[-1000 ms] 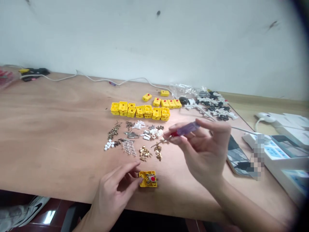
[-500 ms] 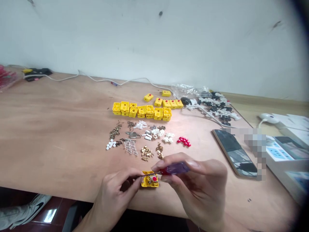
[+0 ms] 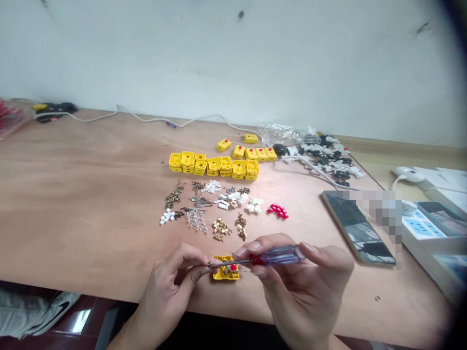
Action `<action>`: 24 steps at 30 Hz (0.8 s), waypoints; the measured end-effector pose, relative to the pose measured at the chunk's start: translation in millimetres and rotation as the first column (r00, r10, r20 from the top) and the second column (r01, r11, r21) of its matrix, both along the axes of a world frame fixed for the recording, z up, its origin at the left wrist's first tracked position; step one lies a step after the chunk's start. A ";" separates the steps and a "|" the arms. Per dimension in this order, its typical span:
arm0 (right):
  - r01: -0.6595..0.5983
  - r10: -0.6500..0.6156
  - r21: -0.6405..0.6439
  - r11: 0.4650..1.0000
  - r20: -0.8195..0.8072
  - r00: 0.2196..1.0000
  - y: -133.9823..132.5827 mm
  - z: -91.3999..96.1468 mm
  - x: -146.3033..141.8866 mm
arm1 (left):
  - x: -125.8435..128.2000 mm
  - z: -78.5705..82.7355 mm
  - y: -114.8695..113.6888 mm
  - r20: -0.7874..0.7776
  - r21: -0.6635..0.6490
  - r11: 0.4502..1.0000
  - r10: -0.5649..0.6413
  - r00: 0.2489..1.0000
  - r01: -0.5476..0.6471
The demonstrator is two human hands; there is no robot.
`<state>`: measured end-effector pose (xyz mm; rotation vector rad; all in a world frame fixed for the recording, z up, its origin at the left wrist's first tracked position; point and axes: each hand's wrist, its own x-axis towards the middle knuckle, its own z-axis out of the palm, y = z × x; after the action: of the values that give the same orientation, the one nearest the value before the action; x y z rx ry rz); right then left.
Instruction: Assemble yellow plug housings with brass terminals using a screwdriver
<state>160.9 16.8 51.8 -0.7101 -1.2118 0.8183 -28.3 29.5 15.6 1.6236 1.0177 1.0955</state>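
My right hand [image 3: 310, 287] is closed around the clear purple handle of a screwdriver [image 3: 279, 255], its shaft pointing left. The screwdriver's tip meets the fingertips of my left hand [image 3: 171, 282], which pinch a small metal part [image 3: 209, 265]. Whether that part is a screw or a terminal is too small to tell. Below the shaft, an open yellow plug housing [image 3: 219, 275] lies on the table, with a red button [image 3: 233, 267] and metal pieces inside it. Neither hand holds the housing.
Beyond my hands lie brass pieces [image 3: 221, 226], clear plastic parts [image 3: 197, 220], red caps [image 3: 278, 211] and white caps [image 3: 167, 217]. Stacked yellow shells [image 3: 213, 166] stand farther back, near closed yellow plugs [image 3: 251, 153]. A phone [image 3: 357, 228] lies to the right.
My right hand and the screwdriver have shifted slightly right, showing more of the handle and shaft. My left fingertips have drawn a little left, off the housing's edge.
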 end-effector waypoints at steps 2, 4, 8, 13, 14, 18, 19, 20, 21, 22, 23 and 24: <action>0.007 -0.007 0.000 1.000 -0.028 1.000 0.0 -1.0 -0.1 | -0.1 -0.2 -0.1 0.005 -0.001 1.000 0.012 1.000 -0.012; 0.012 -0.012 0.000 1.000 -0.026 1.000 1.2 -0.8 1.4 | 0.1 -0.7 -0.1 -0.001 -0.022 1.000 0.013 1.000 -0.013; 0.040 -0.040 0.002 0.999 0.066 0.997 8.5 3.6 12.1 | 0.9 -3.9 1.2 -0.042 -0.121 0.991 0.055 0.998 -0.059; 0.110 -0.107 -0.038 0.993 0.078 0.991 15.3 6.9 22.2 | 2.7 -7.1 4.0 -0.139 -0.079 0.990 0.106 0.985 -0.118; 0.107 -0.104 -0.041 0.993 0.072 0.992 15.1 6.7 21.7 | 3.1 -6.7 4.4 -0.157 -0.054 0.993 0.099 0.983 -0.109; 0.049 -0.047 -0.049 0.998 0.050 0.998 11.4 4.6 15.2 | 4.2 -2.9 4.7 -0.154 0.012 1.000 0.027 0.988 -0.025; 0.029 -0.027 -0.047 0.998 0.048 0.998 10.4 4.0 13.4 | 4.4 -1.9 4.6 -0.153 0.024 1.000 0.016 0.988 -0.012; 0.009 -0.007 -0.043 0.999 0.047 0.999 9.6 3.5 11.9 | 4.5 -0.8 4.3 -0.156 0.037 0.999 0.010 0.988 -0.005; -0.010 0.011 -0.040 0.999 0.044 0.999 9.0 3.0 10.6 | 4.5 0.3 4.1 -0.160 0.052 0.999 0.008 0.987 0.001; -0.025 0.027 -0.039 0.999 0.041 0.999 8.5 2.5 9.6 | 4.6 1.3 3.9 -0.165 0.065 0.998 0.006 0.986 0.005; -0.037 0.038 -0.039 0.999 0.039 0.999 8.2 1.9 8.8 | 4.6 2.4 3.8 -0.169 0.076 0.997 0.003 0.986 0.010; -0.046 0.048 -0.041 0.998 0.038 0.998 7.9 1.4 8.3 | 4.7 3.6 3.9 -0.173 0.084 0.996 0.002 0.985 0.013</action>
<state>169.2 24.7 53.1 -0.7351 -1.2539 0.8731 -23.6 33.3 19.2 1.8139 1.0906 1.0194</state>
